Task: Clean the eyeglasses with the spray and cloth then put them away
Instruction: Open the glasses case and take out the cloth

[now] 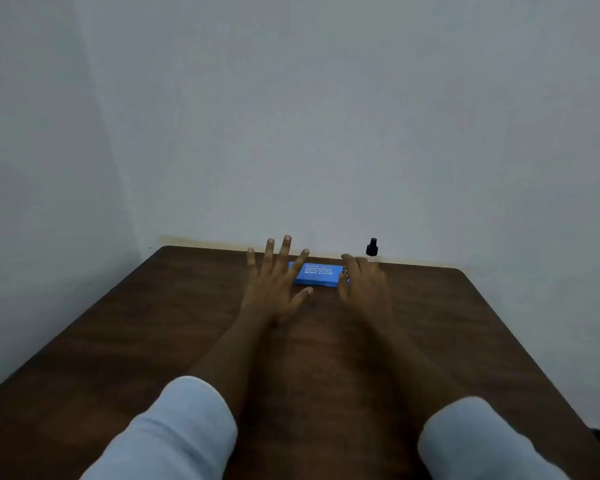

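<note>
Left hand (274, 282) spreads released over the flat blue printed box (317, 273). Right hand (364, 282) covers its right end, grip unclear, and could topple the black-capped clear spray bottle (372, 249) just behind.

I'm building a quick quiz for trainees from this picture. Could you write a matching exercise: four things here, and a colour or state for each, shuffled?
Things:
1. box
2. spray bottle
3. left hand
4. table

Colour or state:
a. black cap
b. fingers spread
c. dark brown
d. blue with white print

Pairs: 1-d, 2-a, 3-b, 4-c
</note>
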Demonstrator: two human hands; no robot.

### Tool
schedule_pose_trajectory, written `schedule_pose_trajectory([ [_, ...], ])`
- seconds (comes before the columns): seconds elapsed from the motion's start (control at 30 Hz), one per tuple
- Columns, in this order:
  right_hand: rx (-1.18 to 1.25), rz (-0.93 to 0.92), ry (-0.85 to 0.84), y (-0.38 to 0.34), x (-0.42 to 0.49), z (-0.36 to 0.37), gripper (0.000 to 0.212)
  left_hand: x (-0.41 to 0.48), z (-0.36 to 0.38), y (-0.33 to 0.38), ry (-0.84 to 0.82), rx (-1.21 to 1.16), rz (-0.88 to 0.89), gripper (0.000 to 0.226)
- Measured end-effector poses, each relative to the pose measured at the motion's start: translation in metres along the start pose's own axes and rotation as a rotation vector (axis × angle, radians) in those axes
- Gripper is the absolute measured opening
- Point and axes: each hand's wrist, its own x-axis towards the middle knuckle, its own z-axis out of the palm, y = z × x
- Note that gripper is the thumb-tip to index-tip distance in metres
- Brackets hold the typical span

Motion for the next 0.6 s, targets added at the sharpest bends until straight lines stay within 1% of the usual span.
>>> schedule_pose_trajectory([
  [0.07, 0.059, 0.091, -0.001, 0.002, -0.007, 0.006, 0.043, 0.002, 0.010, 0.001, -0.045, -0.045, -0.032, 0.085],
  [0.13, 0.057, 0.141, -0.013, 0.005, -0.017, 0.014, 0.044, 0.004, 0.026, 0.001, -0.046, -0.066, -0.028, 0.084],
  [0.23, 0.041, 0.151, -0.017, 0.013, -0.019, 0.023, 0.045, 0.013, 0.043, 0.007, -0.068, -0.056, 0.036, 0.082],
  [0.33, 0.054, 0.179, -0.034, 0.016, -0.016, 0.029, 0.039, 0.022, 0.058, 0.009, -0.079, -0.059, 0.093, 0.080],
  [0.4, 0.092, 0.197, -0.050, 0.020, -0.014, 0.032, 0.031, 0.032, 0.062, 0.007, -0.067, -0.106, 0.079, 0.082],
  [0.5, 0.160, 0.211, -0.051, 0.030, -0.011, 0.036, 0.026, 0.044, 0.068, -0.002, -0.078, -0.161, 0.026, 0.087],
  [0.6, 0.191, 0.219, -0.044, 0.039, -0.009, 0.042, 0.016, 0.053, 0.075, -0.008, -0.123, -0.222, -0.023, 0.092],
])
